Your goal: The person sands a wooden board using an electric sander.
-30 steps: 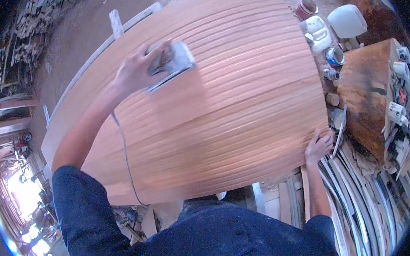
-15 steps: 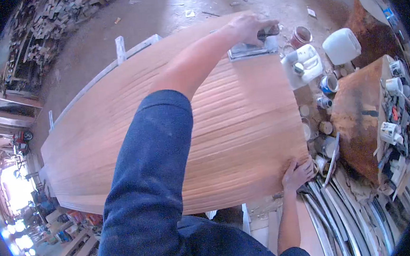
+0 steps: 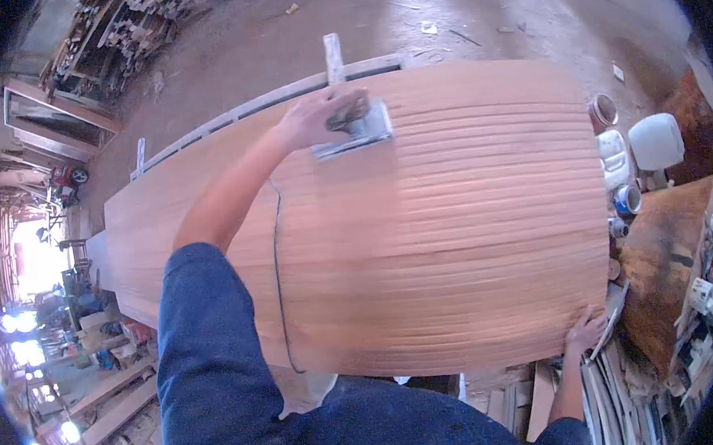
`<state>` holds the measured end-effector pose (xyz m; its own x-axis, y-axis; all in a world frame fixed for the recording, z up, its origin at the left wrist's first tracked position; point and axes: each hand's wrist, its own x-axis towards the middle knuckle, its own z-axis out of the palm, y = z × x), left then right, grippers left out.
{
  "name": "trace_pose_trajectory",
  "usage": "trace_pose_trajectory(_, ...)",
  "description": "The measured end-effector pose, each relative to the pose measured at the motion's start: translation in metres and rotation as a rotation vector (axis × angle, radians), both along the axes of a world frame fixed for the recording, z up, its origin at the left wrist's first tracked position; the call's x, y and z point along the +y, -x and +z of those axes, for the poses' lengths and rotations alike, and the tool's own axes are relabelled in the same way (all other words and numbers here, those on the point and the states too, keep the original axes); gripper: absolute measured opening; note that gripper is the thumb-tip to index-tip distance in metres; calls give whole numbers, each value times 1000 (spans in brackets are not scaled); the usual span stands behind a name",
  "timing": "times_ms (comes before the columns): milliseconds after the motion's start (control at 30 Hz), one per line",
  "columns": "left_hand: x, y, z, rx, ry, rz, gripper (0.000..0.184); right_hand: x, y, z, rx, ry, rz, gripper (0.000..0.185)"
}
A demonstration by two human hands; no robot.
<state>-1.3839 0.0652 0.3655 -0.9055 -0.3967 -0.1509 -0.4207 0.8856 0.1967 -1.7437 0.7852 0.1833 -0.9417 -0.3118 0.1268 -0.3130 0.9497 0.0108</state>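
A wide wooden panel with long grooved strips lies before me. Near its far edge my left hand is closed around the top of a sander, whose flat rectangular base rests on the wood. Hand and sander are somewhat blurred. A thin dark cord runs over the panel toward my body. At the near right corner my right hand rests on the panel's edge, fingers stretched out and no tool in it.
White jugs and paint cans stand beyond the right end. Nearby are a brown sheet and long thin strips. A pale upright post rises behind the far edge. Scrap wood is piled at the back left.
The sander and my left hand have moved left along the far side, away from the panel's right end. My view has shifted left, and the cord now shows. My right hand stays at the corner.
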Motion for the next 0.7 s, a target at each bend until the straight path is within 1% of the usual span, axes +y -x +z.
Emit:
trace_pose_trajectory(33, -13, -37, -6, 89, 6, -20, 92, -1, -1, 4, 20, -30, 24, 65)
trace_pose_trajectory(100, -38, -103, -13, 41, -47, 91, 91, -2, -3, 4, 41, -63, 45, 66)
trace_pose_trajectory(167, -61, -170, -18, -61, -46, 234, 91, 0, 5, 1, -28, -29, -32, 66)
trace_pose_trajectory(233, -83, -230, -17, -64, -85, 303, 91, 3, 5, -1, -10, 1, 5, 67)
trace_pose_trajectory(267, -94, -258, -16, -50, -39, 260, 92, 6, 7, -5, 1, 42, 38, 67)
trace_pose_trajectory(300, -106, -282, -12, -36, 11, 214, 93, 15, 12, -13, 17, 33, 47, 70)
trace_pose_trajectory(367, -123, -323, -5, -92, -91, 382, 92, 16, 12, -12, -6, 22, -4, 69)
trace_pose_trajectory(400, -126, -339, -1, -92, -96, 383, 92, 14, 15, -10, -31, 13, -53, 68)
trace_pose_trajectory(433, -130, -351, 2, -134, -48, 414, 92, 10, 18, -11, -34, 5, -57, 68)
trace_pose_trajectory(467, -136, -356, 1, -180, -1, 436, 91, 11, 17, -14, -11, 34, -27, 67)
trace_pose_trajectory(500, -139, -357, -4, -191, -13, 423, 91, 14, 13, -12, 8, 57, 3, 66)
trace_pose_trajectory(567, -144, -355, -15, -62, 1, 288, 92, 18, 11, -10, 0, 43, -5, 69)
trace_pose_trajectory(633, -135, -305, -6, -131, -7, 293, 92, 18, 11, -13, -10, 36, 9, 71)
trace_pose_trajectory(667, -128, -276, -3, -190, -8, 302, 93, 19, 13, -14, -25, 46, -17, 72)
trace_pose_trajectory(700, -126, -252, -6, -195, -13, 307, 93, 20, 14, -13, -37, 60, -47, 72)
